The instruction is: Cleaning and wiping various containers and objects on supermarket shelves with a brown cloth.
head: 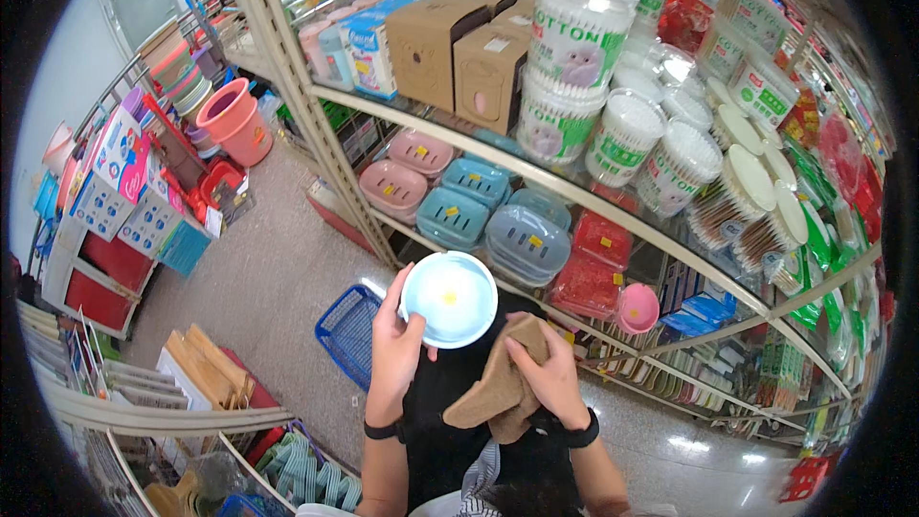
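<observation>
My left hand (393, 345) grips a round light-blue bowl or cup (452, 301) by its side, thumb over the rim. The vessel's inside faces up, with a small yellow sticker at its bottom. In my right hand (551, 370) is a folded brown cloth (495, 395), pinched near its upper end and hanging down to the left. The cloth is just right of the vessel, apart from it. Ahead of both hands, a low shelf bears slotted soap dishes in plastic wrap: pink (391, 187), teal (452, 215), grey-blue (530, 243) and red (589, 287). Near them stands a small pink cup (637, 309).
A metal shelf edge (502, 154) runs close ahead, with tubs of cotton swabs (567, 115) and cardboard boxes (423, 50) above. A blue plastic basket (348, 334) lies on the floor left. Wooden boards (208, 370) and green hangers (305, 470) fill a rack at lower left.
</observation>
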A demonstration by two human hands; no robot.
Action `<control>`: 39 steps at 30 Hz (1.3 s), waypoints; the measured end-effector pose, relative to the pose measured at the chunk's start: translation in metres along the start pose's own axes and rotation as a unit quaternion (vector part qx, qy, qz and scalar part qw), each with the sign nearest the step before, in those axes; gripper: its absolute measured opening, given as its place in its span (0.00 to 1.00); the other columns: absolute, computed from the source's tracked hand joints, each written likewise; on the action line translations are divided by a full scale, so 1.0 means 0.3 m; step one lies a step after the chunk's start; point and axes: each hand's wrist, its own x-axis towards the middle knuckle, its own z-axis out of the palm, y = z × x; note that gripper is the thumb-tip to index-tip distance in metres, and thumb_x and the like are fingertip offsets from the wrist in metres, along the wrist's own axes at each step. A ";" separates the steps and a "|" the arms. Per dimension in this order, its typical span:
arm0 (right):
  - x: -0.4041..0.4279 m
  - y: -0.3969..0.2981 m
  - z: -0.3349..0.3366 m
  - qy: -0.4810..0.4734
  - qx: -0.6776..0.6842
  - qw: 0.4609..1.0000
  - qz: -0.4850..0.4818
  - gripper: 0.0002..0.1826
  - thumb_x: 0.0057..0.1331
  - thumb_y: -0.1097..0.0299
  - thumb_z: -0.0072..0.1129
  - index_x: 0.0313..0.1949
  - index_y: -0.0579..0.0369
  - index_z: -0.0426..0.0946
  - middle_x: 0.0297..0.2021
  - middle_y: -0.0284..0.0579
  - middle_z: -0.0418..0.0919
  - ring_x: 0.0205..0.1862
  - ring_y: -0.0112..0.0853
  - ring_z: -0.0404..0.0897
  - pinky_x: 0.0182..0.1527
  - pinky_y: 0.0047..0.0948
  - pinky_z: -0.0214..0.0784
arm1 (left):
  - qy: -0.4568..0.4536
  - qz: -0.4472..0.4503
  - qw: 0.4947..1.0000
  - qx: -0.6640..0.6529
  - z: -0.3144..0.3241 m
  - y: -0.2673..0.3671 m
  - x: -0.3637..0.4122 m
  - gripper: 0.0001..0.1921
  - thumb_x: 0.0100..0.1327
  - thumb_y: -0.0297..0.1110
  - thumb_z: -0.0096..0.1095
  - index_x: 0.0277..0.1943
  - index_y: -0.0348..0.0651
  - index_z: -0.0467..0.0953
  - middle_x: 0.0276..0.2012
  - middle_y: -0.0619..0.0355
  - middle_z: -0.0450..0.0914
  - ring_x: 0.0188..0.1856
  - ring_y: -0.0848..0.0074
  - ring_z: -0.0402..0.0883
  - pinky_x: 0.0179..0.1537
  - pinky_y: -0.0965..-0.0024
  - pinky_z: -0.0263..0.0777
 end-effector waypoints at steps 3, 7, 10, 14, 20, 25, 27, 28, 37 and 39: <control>-0.110 0.028 -0.039 0.113 -0.024 0.993 0.014 0.15 0.60 0.74 0.57 0.46 0.62 0.73 0.40 0.42 0.78 0.42 0.27 0.76 0.47 0.25 0.67 | 0.032 -0.013 0.999 -0.007 -0.002 0.026 -0.123 0.28 0.58 0.17 0.43 0.64 0.32 0.56 0.47 0.51 0.74 0.25 0.80 0.75 0.16 0.81 0.67; -0.175 0.126 -0.154 0.285 -0.007 0.953 0.101 0.13 0.65 0.69 0.53 0.48 0.61 0.72 0.42 0.40 0.76 0.44 0.24 0.73 0.48 0.24 0.63 | 0.080 -0.032 0.996 -0.008 0.010 0.072 -0.213 0.28 0.59 0.18 0.45 0.64 0.32 0.56 0.48 0.50 0.74 0.27 0.81 0.77 0.17 0.82 0.69; -0.185 0.101 -0.218 0.309 0.036 0.948 0.065 0.16 0.66 0.65 0.52 0.49 0.62 0.70 0.42 0.44 0.75 0.45 0.28 0.72 0.50 0.27 0.64 | 0.051 -0.055 0.997 -0.002 0.031 0.080 -0.240 0.28 0.59 0.16 0.44 0.64 0.33 0.56 0.49 0.49 0.73 0.29 0.81 0.77 0.18 0.82 0.69; -0.204 -0.033 -0.177 0.323 0.163 0.931 0.047 0.18 0.70 0.62 0.46 0.53 0.62 0.67 0.48 0.42 0.72 0.50 0.28 0.70 0.55 0.27 0.60 | 0.008 -0.049 0.999 -0.016 0.110 0.078 -0.252 0.28 0.59 0.14 0.44 0.64 0.34 0.56 0.50 0.50 0.71 0.32 0.80 0.78 0.18 0.82 0.70; -0.236 -0.088 -0.009 0.172 0.099 0.980 0.009 0.21 0.71 0.63 0.38 0.57 0.63 0.58 0.56 0.48 0.63 0.58 0.33 0.63 0.62 0.33 0.50 | -0.030 -0.050 0.997 -0.056 0.202 0.060 -0.295 0.28 0.58 0.15 0.46 0.63 0.32 0.56 0.51 0.54 0.66 0.32 0.81 0.75 0.18 0.83 0.70; -0.241 -0.084 -0.021 0.169 0.155 0.973 0.023 0.22 0.70 0.62 0.39 0.57 0.64 0.57 0.57 0.50 0.62 0.59 0.33 0.62 0.62 0.33 0.50 | -0.054 -0.066 0.982 -0.167 0.201 -0.002 -0.319 0.43 0.56 0.30 0.60 0.69 0.46 0.40 0.57 0.45 0.64 0.35 0.70 0.80 0.16 0.79 0.72; -0.239 -0.094 -0.029 0.133 0.183 0.974 0.010 0.21 0.70 0.62 0.37 0.57 0.64 0.57 0.57 0.50 0.63 0.60 0.34 0.62 0.63 0.34 0.49 | -0.097 -0.101 0.964 -0.224 0.193 -0.026 -0.332 0.46 0.53 0.35 0.64 0.68 0.59 0.37 0.61 0.45 0.57 0.49 0.59 0.76 0.21 0.70 0.79; -0.239 -0.092 -0.023 0.143 0.175 0.974 0.007 0.21 0.71 0.61 0.36 0.57 0.64 0.58 0.56 0.48 0.64 0.57 0.31 0.65 0.60 0.31 0.54 | -0.110 -0.079 0.946 -0.293 0.206 -0.036 -0.339 0.45 0.52 0.36 0.66 0.66 0.60 0.40 0.61 0.46 0.56 0.54 0.56 0.70 0.28 0.64 0.80; -0.258 -0.040 -0.027 0.182 0.238 0.951 0.082 0.29 0.72 0.47 0.31 0.61 0.58 0.55 0.54 0.45 0.67 0.56 0.30 0.67 0.58 0.30 0.58 | -0.180 -0.125 0.899 -0.379 0.190 -0.060 -0.371 0.49 0.46 0.39 0.70 0.65 0.62 0.39 0.66 0.54 0.46 0.68 0.60 0.50 0.65 0.54 0.52; -0.249 0.002 -0.053 0.205 0.181 0.960 0.059 0.31 0.71 0.43 0.30 0.61 0.56 0.56 0.56 0.45 0.66 0.57 0.33 0.66 0.60 0.32 0.57 | -0.166 -0.192 0.874 -0.414 0.176 -0.082 -0.356 0.48 0.48 0.51 0.66 0.66 0.63 0.40 0.67 0.51 0.45 0.67 0.53 0.51 0.58 0.43 0.58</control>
